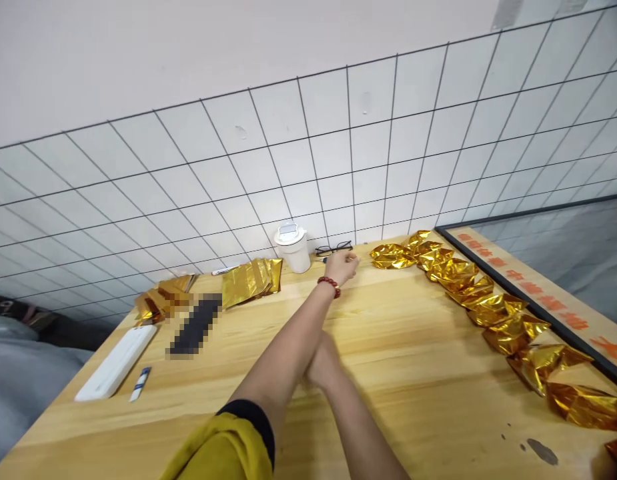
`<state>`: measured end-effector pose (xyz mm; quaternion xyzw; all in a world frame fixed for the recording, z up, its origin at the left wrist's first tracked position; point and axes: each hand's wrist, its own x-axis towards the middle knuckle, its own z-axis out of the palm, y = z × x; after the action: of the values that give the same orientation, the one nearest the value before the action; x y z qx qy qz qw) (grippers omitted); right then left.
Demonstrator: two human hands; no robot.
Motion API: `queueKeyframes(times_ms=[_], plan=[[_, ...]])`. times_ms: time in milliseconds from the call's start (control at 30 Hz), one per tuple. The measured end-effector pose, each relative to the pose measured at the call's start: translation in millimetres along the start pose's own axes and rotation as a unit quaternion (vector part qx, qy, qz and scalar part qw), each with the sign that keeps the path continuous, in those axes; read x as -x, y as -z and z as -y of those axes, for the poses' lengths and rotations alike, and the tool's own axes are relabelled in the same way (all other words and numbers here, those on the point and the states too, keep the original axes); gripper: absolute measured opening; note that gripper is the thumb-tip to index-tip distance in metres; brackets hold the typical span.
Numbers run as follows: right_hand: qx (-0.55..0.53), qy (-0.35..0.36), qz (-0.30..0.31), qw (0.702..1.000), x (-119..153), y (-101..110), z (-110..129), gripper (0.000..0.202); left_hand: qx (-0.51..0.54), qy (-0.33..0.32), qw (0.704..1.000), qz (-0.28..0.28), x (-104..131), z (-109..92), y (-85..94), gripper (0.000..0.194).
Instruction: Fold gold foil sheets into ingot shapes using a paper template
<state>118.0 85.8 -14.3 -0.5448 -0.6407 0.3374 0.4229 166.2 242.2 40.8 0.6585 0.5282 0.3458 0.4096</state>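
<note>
Gold foil row (453, 270) just right of left hand (342, 265).

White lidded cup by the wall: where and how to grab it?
I'd take the cup by its body, below the lid, from the near side. It's round and upright, with the wall behind, gold sheets left and glasses right.

Forearms and hands, seen from above. The left forearm (291, 340) extends obliquely forward and to the right; the left hand (342, 265) lies at its far end, fingers bent. The right forearm (361, 427) angles inward from below; the right hand (322, 363) is partly hidden by the left forearm, its fingers obscured.
</note>
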Motion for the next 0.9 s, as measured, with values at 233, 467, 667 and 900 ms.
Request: queueKeyframes(times_ms=[233, 467, 667, 900], plan=[[-0.02, 0.074, -0.007, 0.997, -4, 4, -7, 0.016, -0.056, -0.056, 0.969, -0.233, 75, 74, 175.9, 0.013], [-0.035, 0.072, 0.005, 0.997, -3, 2, -16, 0.019, -0.291, -0.033, 0.906, -0.305, 136, 141, 226.3, 0.021], [-0.022, 0.073, 0.01, 0.997, -2, 2, -17, 0.021, -0.459, -0.048, 0.862, -0.212, 106, 140, 206.5, 0.056], [-0.016, 0.068, 0.008, 0.998, -2, 1, -18, 0.022, -0.495, -0.004, 0.857, -0.143, 86, 145, 215.1, 0.032]])
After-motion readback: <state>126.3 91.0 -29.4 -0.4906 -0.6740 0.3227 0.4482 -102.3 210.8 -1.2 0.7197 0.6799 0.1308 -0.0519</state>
